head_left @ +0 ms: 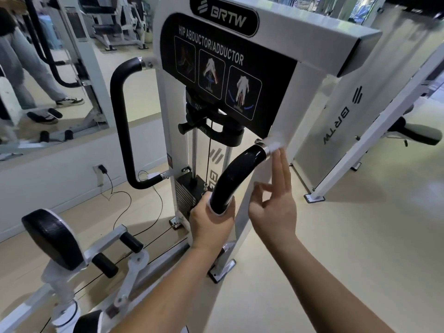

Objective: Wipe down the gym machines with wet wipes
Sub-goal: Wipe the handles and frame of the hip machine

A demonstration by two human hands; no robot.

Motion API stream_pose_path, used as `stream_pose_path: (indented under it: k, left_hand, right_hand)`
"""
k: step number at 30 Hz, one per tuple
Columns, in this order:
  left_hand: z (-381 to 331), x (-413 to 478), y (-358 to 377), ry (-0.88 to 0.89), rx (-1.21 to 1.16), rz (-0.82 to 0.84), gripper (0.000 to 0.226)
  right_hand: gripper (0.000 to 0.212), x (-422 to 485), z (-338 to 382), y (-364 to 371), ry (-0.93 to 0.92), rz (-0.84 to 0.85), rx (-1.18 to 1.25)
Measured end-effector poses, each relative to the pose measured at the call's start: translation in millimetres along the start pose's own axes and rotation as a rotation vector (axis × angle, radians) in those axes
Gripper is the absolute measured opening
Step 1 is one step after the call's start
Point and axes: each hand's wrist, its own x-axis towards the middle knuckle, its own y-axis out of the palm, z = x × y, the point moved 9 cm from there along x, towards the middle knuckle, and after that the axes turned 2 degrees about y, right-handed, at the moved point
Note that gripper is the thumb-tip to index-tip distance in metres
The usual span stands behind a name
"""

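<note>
On my left hand, the fingers are curled round the lower end of a black handle, thumb on the near side. A thin white edge shows between palm and bar. It looks like the wet wipe, though most of it is hidden under the grip.

My right hand is just beside the handle and holds nothing. Three fingers point straight up, while the thumb and forefinger bend toward each other.

The handle is a glossy, round black tube. Its long axis rises from my left hand up and to the right, curving to a chrome collar where it meets the white post of the machine. The spot at the collar is blurred.

The frame is white painted metal with square edges. It carries a black placard reading HIP ABDUCTOR/ADDUCTOR. A dark weight stack sits inside the frame, between the posts.

A matching matte black handle loops off the far post. Lower left is a round black pad. The floor is pale and smooth.
</note>
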Motion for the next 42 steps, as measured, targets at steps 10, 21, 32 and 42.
stream_pose_path:
  k: [10, 21, 32, 42]
  left_hand:
    - [5.8, 17.9, 34.2, -0.129, -0.069, 1.041, 0.010]
    - [11.0, -4.7, 5.1, -0.211, -0.045, -0.014, 0.014]
    - [5.7, -10.3, -18.6, -0.225, -0.215, 0.511, 0.048]
    - [27.1, 8.9, -17.9, -0.422, -0.220, 0.416, 0.021]
  right_hand:
    - [0.017, -67.0, -56.3, 72.1, 0.640, 0.599, 0.345]
    - [0.036, -99.1, -65.2, 71.2, 0.775, 0.554, 0.516]
    - [0.014, -69.2, -49.3, 75.0, 0.760, 0.503, 0.741]
    - [0.011, -59.2, -59.6, 54.8, 0.674, 0.283, 0.667]
